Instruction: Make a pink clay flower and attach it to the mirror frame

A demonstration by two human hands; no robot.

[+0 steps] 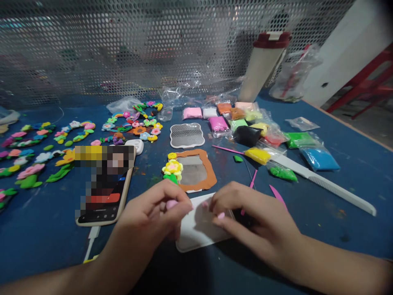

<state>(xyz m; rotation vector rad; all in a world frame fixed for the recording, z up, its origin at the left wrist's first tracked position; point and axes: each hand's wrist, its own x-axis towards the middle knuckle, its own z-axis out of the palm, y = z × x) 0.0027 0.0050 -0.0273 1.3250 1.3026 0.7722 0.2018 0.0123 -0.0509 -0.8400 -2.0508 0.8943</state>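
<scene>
My left hand point(159, 213) is closed around a lump of pink clay point(172, 204), over the left edge of a white board point(196, 235). Above the board's right side, my right hand point(245, 213) is curled, with a small pink clay piece point(221, 215) at its thumb tip. Another small pinkish bit point(205, 204) shows near the right fingers. Just beyond both hands lies a mirror with a brown clay border point(210, 172). A yellow clay flower point(172, 166) with green below it sits on that mirror's left side.
A phone point(107, 188) lies left of my left hand. Clay packets point(258, 155), a white comb point(337, 190) and pink tools point(278, 196) lie to the right. Farther back are a white-framed mirror point(187, 135) and a bottle point(260, 67). Clay decorations point(30, 172) cover the left.
</scene>
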